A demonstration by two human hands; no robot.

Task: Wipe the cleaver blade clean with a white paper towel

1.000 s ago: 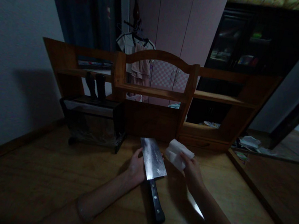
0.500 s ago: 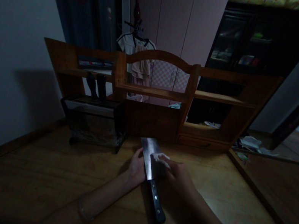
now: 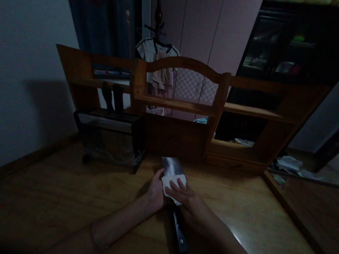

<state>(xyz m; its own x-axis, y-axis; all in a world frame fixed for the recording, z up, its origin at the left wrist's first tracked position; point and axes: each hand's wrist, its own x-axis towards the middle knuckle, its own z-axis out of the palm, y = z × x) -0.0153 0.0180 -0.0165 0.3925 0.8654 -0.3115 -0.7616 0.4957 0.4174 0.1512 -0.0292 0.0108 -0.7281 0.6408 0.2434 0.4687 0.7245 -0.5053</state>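
Observation:
A cleaver [image 3: 173, 167] with a broad steel blade and a black riveted handle [image 3: 179, 236] lies on the wooden table [image 3: 29, 194], blade pointing away from me. My left hand [image 3: 156, 189] rests against the blade's left edge, its fingers mostly hidden. My right hand [image 3: 187, 200] lies over the blade with fingers stretched out, pressing a white tissue [image 3: 169, 185] flat onto the steel. Hand and tissue cover the blade's near half.
A black knife rack [image 3: 107, 133] with two dark handles stands at the back left. A wooden shelf unit [image 3: 189, 108] runs along the table's far edge. A grey wall [image 3: 8, 72] borders the left side. Scraps of paper [image 3: 287, 164] lie at the far right.
My right hand has brought the tissue from beside the blade down onto it and slid it left across the steel. My left hand has stayed at the blade's edge.

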